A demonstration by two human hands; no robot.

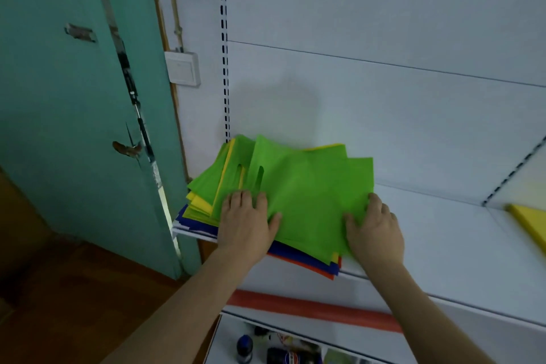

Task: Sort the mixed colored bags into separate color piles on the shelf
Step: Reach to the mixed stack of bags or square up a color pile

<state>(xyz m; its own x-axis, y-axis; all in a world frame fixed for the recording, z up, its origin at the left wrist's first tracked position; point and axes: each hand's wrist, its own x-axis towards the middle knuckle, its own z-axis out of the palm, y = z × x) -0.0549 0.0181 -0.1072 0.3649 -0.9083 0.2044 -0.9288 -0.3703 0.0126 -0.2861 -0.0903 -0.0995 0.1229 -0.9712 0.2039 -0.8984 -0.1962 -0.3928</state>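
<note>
Mixed bag stack point(266, 210) was seen at the white shelf's point(443, 233) left end, top green bag point(310, 195) uppermost, yellow, blue and orange edges showing beneath. A yellow bag point(529, 223) lay well right of the stack. Left hand point(246, 223) was laid flat, fingers spread, on the stack's left part. Right hand point(373, 230) was pressed on the top green bag's right edge, fingers loosely curled; a grip couldn't be confirmed.

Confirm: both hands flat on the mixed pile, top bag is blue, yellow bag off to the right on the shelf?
Not blue. The head view shows the top bag is green under the left hand and right hand; blue shows only lower in the pile. The yellow bag is right.
</note>
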